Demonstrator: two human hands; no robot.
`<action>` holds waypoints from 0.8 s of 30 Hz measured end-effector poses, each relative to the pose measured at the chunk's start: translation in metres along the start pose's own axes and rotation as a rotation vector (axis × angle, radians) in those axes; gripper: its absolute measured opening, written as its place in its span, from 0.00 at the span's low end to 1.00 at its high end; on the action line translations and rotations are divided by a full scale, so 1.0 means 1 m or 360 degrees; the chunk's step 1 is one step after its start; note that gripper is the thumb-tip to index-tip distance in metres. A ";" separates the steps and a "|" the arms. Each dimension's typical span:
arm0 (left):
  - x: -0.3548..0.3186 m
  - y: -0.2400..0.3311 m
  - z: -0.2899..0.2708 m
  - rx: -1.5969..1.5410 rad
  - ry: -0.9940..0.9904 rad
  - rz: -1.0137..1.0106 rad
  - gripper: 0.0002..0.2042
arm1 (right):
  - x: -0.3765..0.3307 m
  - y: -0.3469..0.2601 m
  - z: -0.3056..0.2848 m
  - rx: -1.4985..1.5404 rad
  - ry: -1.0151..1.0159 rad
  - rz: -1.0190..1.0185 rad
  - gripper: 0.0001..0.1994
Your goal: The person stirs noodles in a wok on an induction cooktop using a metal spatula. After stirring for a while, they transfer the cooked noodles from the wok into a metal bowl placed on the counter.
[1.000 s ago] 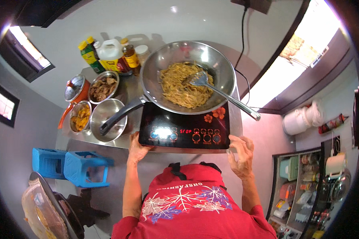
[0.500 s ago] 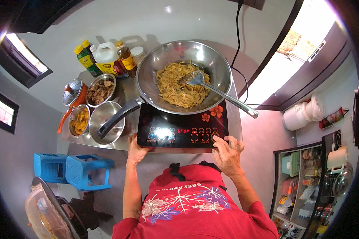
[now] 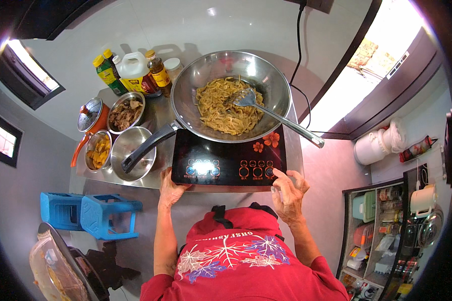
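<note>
A steel wok (image 3: 266,75) full of brown noodles (image 3: 223,113) sits on a black induction cooker (image 3: 231,160). A metal spatula (image 3: 281,120) rests in the wok, its handle pointing right over the rim. My left hand (image 3: 171,189) rests on the counter edge at the cooker's front left corner, holding nothing. My right hand (image 3: 288,193) is at the cooker's front right, one finger touching the control panel by the buttons. The wok's dark handle (image 3: 145,148) sticks out to the left.
Left of the cooker stand an empty steel bowl (image 3: 130,155), a bowl of dark meat (image 3: 125,113), a bowl of yellow pieces (image 3: 98,150) and an orange lidded pot (image 3: 90,118). Bottles and a white jug (image 3: 135,72) stand behind. Blue stools (image 3: 93,213) are below left.
My right hand moved left from the counter's right corner to the cooker's control panel and now touches it with a finger. The left hand stayed put.
</note>
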State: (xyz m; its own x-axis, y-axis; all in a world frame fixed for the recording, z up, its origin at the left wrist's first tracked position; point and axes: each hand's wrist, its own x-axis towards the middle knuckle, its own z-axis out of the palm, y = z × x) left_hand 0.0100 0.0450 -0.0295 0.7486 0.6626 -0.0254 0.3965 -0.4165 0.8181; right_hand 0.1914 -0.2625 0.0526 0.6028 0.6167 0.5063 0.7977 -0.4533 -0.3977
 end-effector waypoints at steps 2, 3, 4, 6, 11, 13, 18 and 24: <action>-0.001 0.006 -0.002 0.0045 0.0020 0.0017 0.30 | 0.000 0.001 0.002 -0.0017 -0.0017 -0.0015 0.08; -0.002 0.009 -0.003 0.0075 0.0030 0.0050 0.29 | 0.001 0.001 0.002 -0.0028 -0.0024 -0.0020 0.08; -0.003 0.010 -0.003 0.0105 0.0043 0.0079 0.29 | 0.001 0.001 0.002 -0.0036 -0.0034 -0.0027 0.08; -0.004 0.005 -0.001 -0.0022 0.0041 0.0031 0.29 | 0.003 -0.001 0.002 -0.0068 -0.0049 -0.0039 0.09; -0.005 0.009 -0.002 0.0100 0.0043 0.0008 0.29 | -0.001 -0.003 0.008 -0.0237 -0.0177 -0.0082 0.10; -0.004 0.010 -0.003 0.0169 0.0048 0.0020 0.29 | 0.000 -0.002 0.008 -0.0285 -0.0164 -0.0090 0.11; -0.002 0.002 -0.003 0.0247 0.0005 0.0070 0.30 | 0.006 -0.001 0.004 -0.0141 -0.0193 -0.0040 0.12; -0.005 0.014 -0.002 0.0097 0.0041 -0.0054 0.31 | 0.005 -0.004 0.005 -0.0061 -0.0104 -0.0053 0.11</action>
State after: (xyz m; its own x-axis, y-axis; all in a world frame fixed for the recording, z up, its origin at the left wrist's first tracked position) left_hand 0.0109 0.0368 -0.0168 0.7204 0.6926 -0.0374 0.4537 -0.4298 0.7806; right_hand 0.1915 -0.2543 0.0524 0.5748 0.6718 0.4672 0.8180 -0.4556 -0.3512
